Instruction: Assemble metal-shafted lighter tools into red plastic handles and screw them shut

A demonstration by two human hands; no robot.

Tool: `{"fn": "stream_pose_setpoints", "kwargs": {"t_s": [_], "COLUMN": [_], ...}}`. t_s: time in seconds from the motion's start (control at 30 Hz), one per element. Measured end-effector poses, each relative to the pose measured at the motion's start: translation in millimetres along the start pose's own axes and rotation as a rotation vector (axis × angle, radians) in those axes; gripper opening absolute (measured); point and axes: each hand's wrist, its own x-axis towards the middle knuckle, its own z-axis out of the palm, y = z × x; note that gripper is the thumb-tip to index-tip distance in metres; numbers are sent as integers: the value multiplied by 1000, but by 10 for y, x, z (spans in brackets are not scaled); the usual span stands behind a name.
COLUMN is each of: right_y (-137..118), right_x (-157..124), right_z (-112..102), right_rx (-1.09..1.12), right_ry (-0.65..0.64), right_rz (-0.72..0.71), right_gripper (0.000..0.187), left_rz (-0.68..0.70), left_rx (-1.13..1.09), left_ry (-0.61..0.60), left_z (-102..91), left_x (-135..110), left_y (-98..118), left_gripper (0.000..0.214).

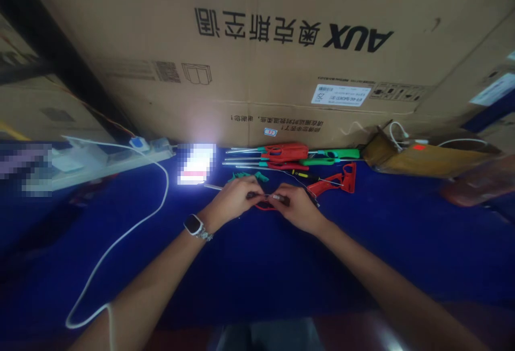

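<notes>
Both hands meet at mid-worktop: the left hand (235, 196) and right hand (295, 206) each pinch one thin metal rod (267, 196) over a red handle (263, 206). Behind lie about four long lighters (281, 152) against the cardboard box (257, 72); blue worktop (257, 265) lies open nearer the person

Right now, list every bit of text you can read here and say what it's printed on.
"AUX": upside down on the big cardboard box.
Chinese characters beside it: large, also upside down.
White sticker on the box: too small to read.
Line of small print low on the box: too blurred.
Watch on the left wrist: nothing legible.
</notes>
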Motion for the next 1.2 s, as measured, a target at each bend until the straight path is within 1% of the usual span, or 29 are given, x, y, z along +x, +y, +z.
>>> {"fn": "stream_pose_setpoints", "kwargs": {"t_s": [0.1,0.2,0.3,0.4,0.47,0.53,0.6,0.7,0.83,0.9,1.03,1.13,1.2], "right_y": [5,18,40,65,72,71,66,68,86,95,95,80,71], "right_x": [0,2,17,43,54,49,27,-26,-83,-101,-125,-132,-132], "right_z": [17,33,50,56,49,36,22,-1,-30,-38,-47,-59,-68], "right_rx": [6,4,-3,26,20,-6,-17,-57,-252,-358,-525,-614,-660], "right_ry": [45,85,122,133,135,146,142,106,62,34,-5,-16,-29], "right_rz": [27,32,39,93,102,75,28,-86,-237,-272,-302,-334,-375], "right_gripper": [13,12,17,15,12,12,10,12,18,25,29,31,31], "left_rz": [26,8,-26,-53,-83,-100,-86,-23,79,116,167,175,175], "left_rx": [-25,-38,-41,-85,-141,-182,-186,-163,-123,-76,66,172,232], "left_ry": [-2,0,39,85,104,114,123,143,167,148,31,-43,-64], "left_z": [6,22,68,126,152,159,154,148,151,137,56,-5,-21], "left_x": [-4,-6,-5,-3,-3,-6,-12,-30,-62,-78,-108,-118,-117], "left_y": [-26,-19,1,5,-3,-15,-28,-54,-92,-103,-72,-9,30], "left_gripper": [6,5,8,11,12,13,13,12,18,19,21,22,23]}}
